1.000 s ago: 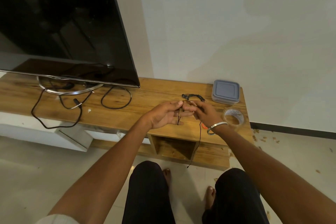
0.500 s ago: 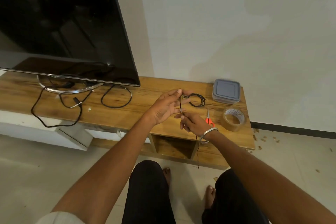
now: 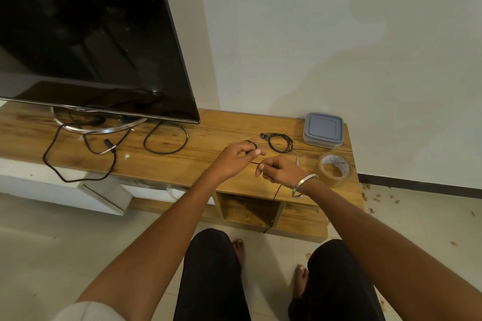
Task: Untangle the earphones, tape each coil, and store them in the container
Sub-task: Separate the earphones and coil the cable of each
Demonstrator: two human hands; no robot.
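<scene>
Two hands on one black earphone cord (image 3: 254,163): my left hand (image 3: 236,157) pinches it with a loop over the fingers, my right hand (image 3: 280,172) grips it too, and the rest dangles past the cabinet's (image 3: 182,161) front edge. Near the right end lie a coiled earphone (image 3: 279,141), lidded container (image 3: 323,129) and tape roll (image 3: 334,169).

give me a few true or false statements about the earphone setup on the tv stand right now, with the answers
1. Both hands pinch a black earphone cord. True: left hand, right hand.
2. The container is open. False: its grey lid is on.
3. The tape roll sits in front of the container. True.
4. The coiled earphones on the stand are inside the container. False: they lie beside it.
5. The right wrist is bare. False: it wears a metal bangle.
</scene>
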